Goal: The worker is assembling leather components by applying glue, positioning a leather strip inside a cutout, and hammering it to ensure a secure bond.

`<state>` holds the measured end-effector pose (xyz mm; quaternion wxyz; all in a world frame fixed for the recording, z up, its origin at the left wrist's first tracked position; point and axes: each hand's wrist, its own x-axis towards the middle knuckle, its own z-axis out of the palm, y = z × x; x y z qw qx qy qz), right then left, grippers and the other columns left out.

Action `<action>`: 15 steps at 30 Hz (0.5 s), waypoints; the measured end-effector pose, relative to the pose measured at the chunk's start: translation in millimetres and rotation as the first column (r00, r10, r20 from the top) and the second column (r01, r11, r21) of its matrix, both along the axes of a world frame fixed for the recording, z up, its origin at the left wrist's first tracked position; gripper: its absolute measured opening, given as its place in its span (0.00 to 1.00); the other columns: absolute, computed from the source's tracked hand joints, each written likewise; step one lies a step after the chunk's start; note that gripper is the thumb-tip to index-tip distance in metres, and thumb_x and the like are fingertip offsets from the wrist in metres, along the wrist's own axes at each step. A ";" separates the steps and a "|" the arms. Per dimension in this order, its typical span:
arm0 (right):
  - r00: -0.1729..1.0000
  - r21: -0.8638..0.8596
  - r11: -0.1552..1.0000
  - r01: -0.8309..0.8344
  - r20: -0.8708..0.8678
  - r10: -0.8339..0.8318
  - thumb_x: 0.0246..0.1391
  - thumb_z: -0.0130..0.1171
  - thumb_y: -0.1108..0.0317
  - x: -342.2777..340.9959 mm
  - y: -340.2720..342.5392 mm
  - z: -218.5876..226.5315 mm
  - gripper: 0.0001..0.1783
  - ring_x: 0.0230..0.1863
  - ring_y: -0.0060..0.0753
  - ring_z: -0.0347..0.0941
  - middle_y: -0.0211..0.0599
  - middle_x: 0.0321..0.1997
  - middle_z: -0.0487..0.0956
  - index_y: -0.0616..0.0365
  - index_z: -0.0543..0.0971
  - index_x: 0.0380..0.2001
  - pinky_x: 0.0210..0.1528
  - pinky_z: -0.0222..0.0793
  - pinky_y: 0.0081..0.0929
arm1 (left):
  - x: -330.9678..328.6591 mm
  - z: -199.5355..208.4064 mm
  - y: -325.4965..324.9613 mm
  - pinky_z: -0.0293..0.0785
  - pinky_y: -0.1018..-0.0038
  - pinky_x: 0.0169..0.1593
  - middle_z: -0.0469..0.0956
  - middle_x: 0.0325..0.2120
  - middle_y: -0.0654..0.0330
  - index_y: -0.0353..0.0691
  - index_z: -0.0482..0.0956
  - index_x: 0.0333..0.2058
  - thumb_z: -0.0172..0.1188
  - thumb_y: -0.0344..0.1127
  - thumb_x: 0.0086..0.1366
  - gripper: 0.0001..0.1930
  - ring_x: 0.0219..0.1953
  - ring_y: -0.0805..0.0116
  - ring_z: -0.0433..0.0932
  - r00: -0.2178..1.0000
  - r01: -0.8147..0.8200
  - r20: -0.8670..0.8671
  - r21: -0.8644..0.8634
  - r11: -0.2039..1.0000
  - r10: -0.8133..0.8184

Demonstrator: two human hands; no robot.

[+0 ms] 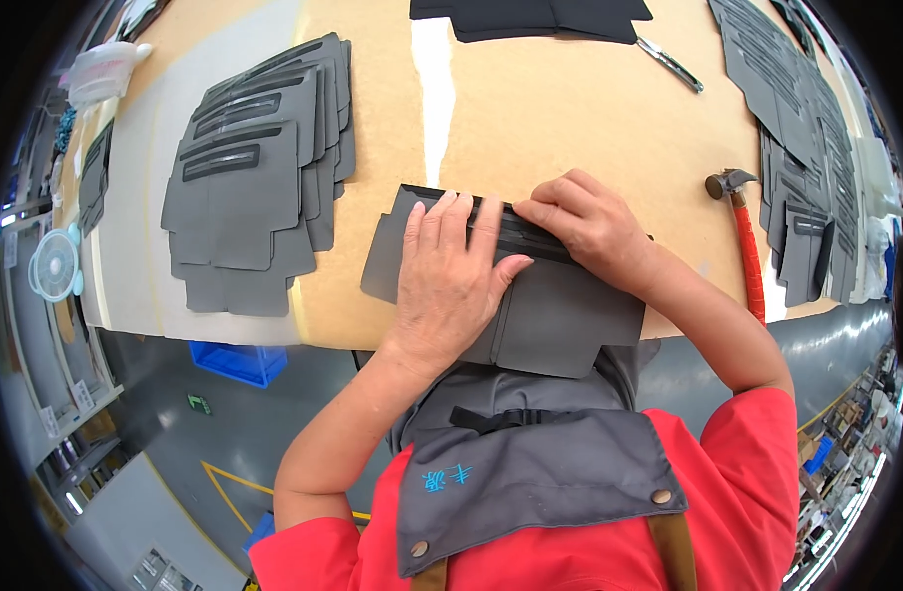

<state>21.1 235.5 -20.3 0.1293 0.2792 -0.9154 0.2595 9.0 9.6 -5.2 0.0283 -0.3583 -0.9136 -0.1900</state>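
Two hands press one grey cut panel (550, 315) at the near edge of the bench (530, 118): left hand (450, 281) spread flat, right hand (584, 229) pinching the folded far strip. Firm, even pressure should keep that fold straight. Hammer (742, 236) lies right.

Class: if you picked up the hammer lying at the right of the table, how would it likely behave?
The hammer probably feels head-heavy: a metal head sits on a slim red handle. It looks stiff, not floppy. Lying flat on the table, it seems unlikely to roll far.
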 end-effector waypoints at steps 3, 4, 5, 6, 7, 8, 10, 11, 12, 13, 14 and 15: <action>1.000 -0.032 0.999 0.025 0.002 -0.025 0.52 0.67 0.76 1.0 1.7 0.3 0.14 0.40 0.43 0.78 0.39 0.37 0.79 0.57 0.83 0.44 0.42 0.77 0.35 | 3.0 -0.4 5.7 0.65 0.49 0.67 0.70 0.57 0.48 0.32 0.74 0.60 0.65 0.52 0.65 0.33 0.61 0.47 0.69 0.998 -0.005 -0.061 -0.081 0.997 0.000; 1.000 -0.029 0.999 0.027 0.001 -0.027 0.52 0.67 0.76 2.1 1.4 0.5 0.14 0.40 0.43 0.78 0.39 0.37 0.79 0.57 0.83 0.44 0.42 0.77 0.35 | 2.4 -0.4 6.4 0.66 0.51 0.66 0.70 0.57 0.48 0.32 0.74 0.60 0.65 0.51 0.65 0.33 0.61 0.47 0.69 0.997 -0.001 -0.079 -0.074 0.997 -0.005; 0.986 -0.137 0.983 0.121 0.130 -0.103 0.51 0.67 0.76 5.2 0.5 0.5 0.15 0.39 0.42 0.77 0.37 0.37 0.79 0.57 0.83 0.44 0.41 0.77 0.35 | 3.8 -0.6 7.0 0.67 0.53 0.66 0.70 0.56 0.48 0.32 0.73 0.60 0.65 0.50 0.65 0.33 0.60 0.47 0.70 0.996 0.000 -0.093 -0.066 0.998 -0.006; 0.950 -0.229 0.947 0.226 0.265 -0.162 0.49 0.67 0.77 7.3 0.2 0.2 0.15 0.39 0.41 0.77 0.36 0.36 0.80 0.57 0.84 0.43 0.41 0.77 0.34 | 4.6 -1.0 7.4 0.67 0.53 0.66 0.70 0.56 0.48 0.32 0.73 0.60 0.65 0.50 0.65 0.33 0.60 0.47 0.70 0.996 -0.001 -0.090 -0.065 0.998 -0.005; 0.950 -0.226 0.948 0.225 0.268 -0.162 0.49 0.67 0.77 7.7 0.5 -0.5 0.15 0.39 0.41 0.77 0.36 0.36 0.80 0.57 0.84 0.43 0.41 0.77 0.34 | 5.0 -1.4 7.6 0.68 0.54 0.66 0.70 0.56 0.48 0.34 0.74 0.60 0.66 0.49 0.65 0.32 0.60 0.46 0.70 0.999 0.018 -0.051 -0.014 1.000 -0.019; 0.954 -0.241 0.947 0.214 0.258 -0.150 0.48 0.67 0.77 8.0 1.0 -1.1 0.16 0.40 0.41 0.77 0.36 0.37 0.80 0.56 0.84 0.43 0.41 0.77 0.34 | 5.0 -1.5 8.1 0.68 0.54 0.65 0.70 0.56 0.47 0.35 0.74 0.61 0.66 0.48 0.65 0.31 0.60 0.46 0.70 0.999 0.039 -0.013 0.039 0.998 -0.039; 0.958 -0.253 0.945 0.207 0.250 -0.142 0.48 0.67 0.76 10.7 2.5 -2.7 0.16 0.40 0.40 0.77 0.36 0.38 0.80 0.56 0.84 0.43 0.41 0.77 0.33 | 6.0 0.7 9.5 0.69 0.55 0.65 0.70 0.56 0.47 0.35 0.74 0.61 0.66 0.47 0.65 0.31 0.60 0.46 0.70 0.999 0.040 0.012 0.045 0.998 -0.041; 0.979 -0.200 0.969 0.147 0.167 -0.114 0.47 0.67 0.76 11.5 4.2 -3.9 0.16 0.40 0.40 0.77 0.35 0.38 0.81 0.56 0.84 0.43 0.42 0.77 0.33 | 6.0 1.4 10.2 0.69 0.56 0.64 0.70 0.56 0.47 0.35 0.74 0.61 0.67 0.46 0.65 0.30 0.60 0.46 0.70 0.999 0.035 0.030 0.048 0.998 -0.036; 0.993 -0.141 0.986 0.091 0.085 -0.079 0.47 0.66 0.76 12.0 5.8 -4.7 0.17 0.40 0.40 0.77 0.35 0.39 0.81 0.56 0.84 0.43 0.42 0.77 0.33 | 6.2 1.3 10.9 0.69 0.56 0.64 0.70 0.56 0.47 0.35 0.74 0.61 0.67 0.46 0.65 0.30 0.60 0.46 0.70 0.999 0.035 0.031 0.049 0.998 -0.037; 0.993 -0.141 0.986 0.092 0.086 -0.080 0.47 0.66 0.76 11.8 7.4 -4.0 0.17 0.40 0.40 0.77 0.35 0.39 0.81 0.56 0.84 0.43 0.42 0.77 0.33 | 6.5 1.1 11.7 0.69 0.56 0.65 0.70 0.55 0.47 0.33 0.74 0.60 0.67 0.46 0.65 0.31 0.60 0.47 0.70 0.999 0.036 0.025 0.037 0.999 -0.037; 0.999 -0.079 0.996 0.042 0.024 -0.041 0.46 0.64 0.75 12.9 8.2 -2.8 0.18 0.40 0.40 0.76 0.35 0.40 0.81 0.56 0.85 0.44 0.42 0.78 0.33 | 7.9 0.9 11.7 0.69 0.56 0.65 0.71 0.55 0.48 0.31 0.74 0.60 0.67 0.46 0.65 0.31 0.60 0.48 0.70 0.999 0.037 0.022 0.023 0.999 -0.038; 0.999 -0.014 1.000 -0.003 -0.034 0.002 0.45 0.63 0.75 14.1 8.6 -2.3 0.20 0.40 0.39 0.76 0.34 0.40 0.80 0.56 0.85 0.45 0.43 0.78 0.32 | 8.1 0.2 11.4 0.69 0.56 0.65 0.71 0.55 0.48 0.31 0.74 0.60 0.67 0.46 0.65 0.31 0.60 0.48 0.70 0.999 0.038 0.025 0.021 0.999 -0.039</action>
